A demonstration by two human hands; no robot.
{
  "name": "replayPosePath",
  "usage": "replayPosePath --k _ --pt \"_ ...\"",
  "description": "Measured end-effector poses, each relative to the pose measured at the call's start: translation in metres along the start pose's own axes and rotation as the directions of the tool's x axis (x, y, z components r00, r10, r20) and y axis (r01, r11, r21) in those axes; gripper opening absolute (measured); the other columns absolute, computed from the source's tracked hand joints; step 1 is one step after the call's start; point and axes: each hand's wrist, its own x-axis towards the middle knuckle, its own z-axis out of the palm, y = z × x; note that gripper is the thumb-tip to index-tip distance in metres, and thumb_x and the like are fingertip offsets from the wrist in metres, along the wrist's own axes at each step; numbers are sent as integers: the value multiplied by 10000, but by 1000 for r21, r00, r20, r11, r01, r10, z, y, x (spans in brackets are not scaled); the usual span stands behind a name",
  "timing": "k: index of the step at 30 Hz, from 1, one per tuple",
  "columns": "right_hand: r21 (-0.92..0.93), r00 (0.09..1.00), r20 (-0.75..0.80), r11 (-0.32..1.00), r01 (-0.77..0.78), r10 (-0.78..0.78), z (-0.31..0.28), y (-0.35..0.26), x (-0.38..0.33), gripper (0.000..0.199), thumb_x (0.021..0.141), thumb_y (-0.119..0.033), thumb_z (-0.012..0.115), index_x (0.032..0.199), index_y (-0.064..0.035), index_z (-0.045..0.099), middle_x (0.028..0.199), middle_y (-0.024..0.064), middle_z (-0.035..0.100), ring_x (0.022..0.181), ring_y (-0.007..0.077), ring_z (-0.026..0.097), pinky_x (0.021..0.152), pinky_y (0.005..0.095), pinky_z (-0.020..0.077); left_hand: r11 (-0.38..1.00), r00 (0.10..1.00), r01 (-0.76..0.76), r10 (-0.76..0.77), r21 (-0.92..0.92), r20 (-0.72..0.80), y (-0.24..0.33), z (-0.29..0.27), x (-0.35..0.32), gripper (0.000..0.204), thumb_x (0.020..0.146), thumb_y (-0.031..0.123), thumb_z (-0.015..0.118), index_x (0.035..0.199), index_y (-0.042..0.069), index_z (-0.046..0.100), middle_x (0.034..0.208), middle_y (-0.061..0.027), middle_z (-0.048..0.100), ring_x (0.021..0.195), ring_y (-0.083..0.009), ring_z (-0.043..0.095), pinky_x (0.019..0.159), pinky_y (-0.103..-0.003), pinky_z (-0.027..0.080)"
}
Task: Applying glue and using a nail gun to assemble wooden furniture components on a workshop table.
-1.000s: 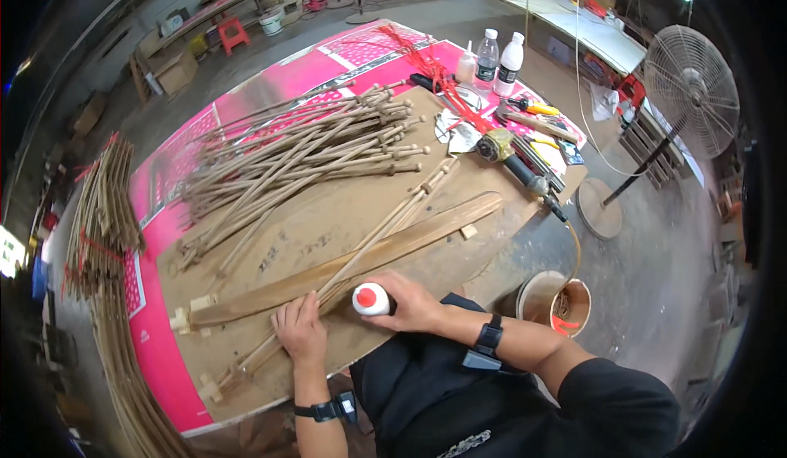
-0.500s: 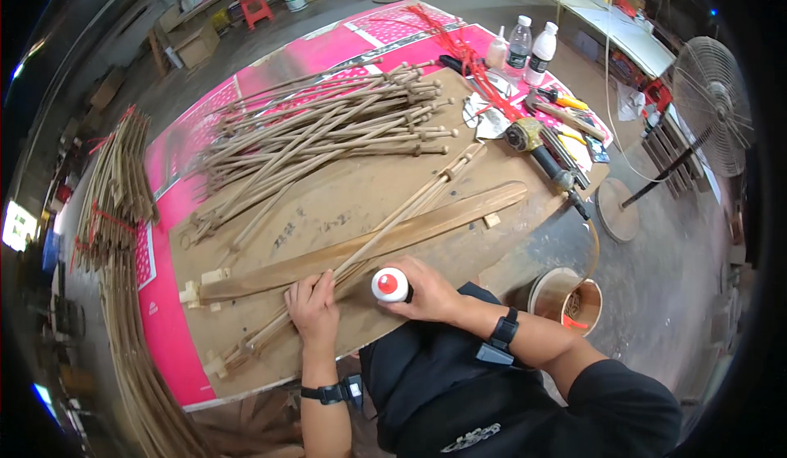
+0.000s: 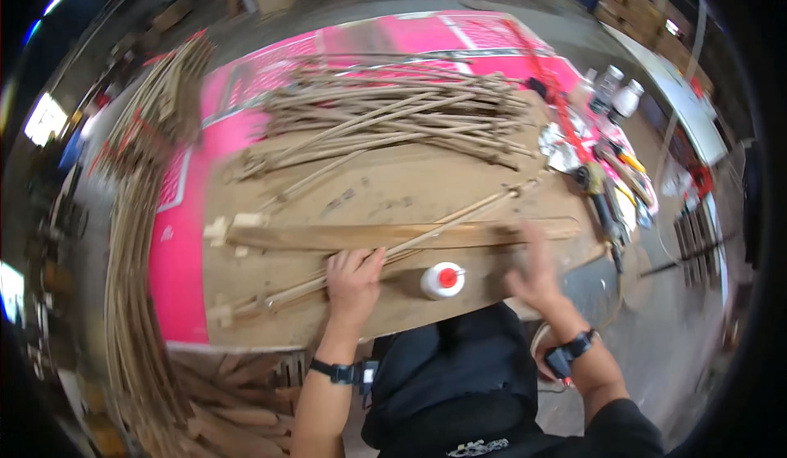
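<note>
Stick [image 3: 385,255]: pinned to the desk [image 3: 393,188] under the left hand [image 3: 352,282], grip flat.
Right hand [image 3: 534,271]: open, empty, blurred.
Risk: glue bottle [image 3: 443,280], between the hands, could tip if knocked.

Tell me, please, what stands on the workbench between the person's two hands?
A white glue bottle with a red cap stands between the left hand and right hand, seen in the head view.
</note>
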Motion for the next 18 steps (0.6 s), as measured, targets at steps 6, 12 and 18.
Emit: replayPosePath --k 6,12,18 --pt "-511 964 -244 831 -219 104 -85 128 13 757 851 -12 703 1554 53 431 1547 284 497 1448 481 458 1245 535 354 998 1000 -4 5 -61 12 8 7 4 215 919 167 773 1131 142 801 978 -24 693 957 -267 645 841 -434 479" --pt "-360 878 -186 800 -479 442 -92 141 32 726 879 -36 712 1548 22 438 1386 258 610 1329 436 565 1169 501 435 1000 999 -29 29 -12 -18 5 6 -1 211 907 136 762 1116 135 794 977 -12 674 963 -236 640 824 -407 466" --pt "-597 928 -319 719 -355 194 -97 183 32 724 908 -118 738 1548 22 430 1415 274 587 1319 463 556 1159 525 433 998 999 -44 43 -41 -18 5 7 -1 238 906 129 758 1141 137 790 994 -10 679 965 -233 638 827 -406 466"
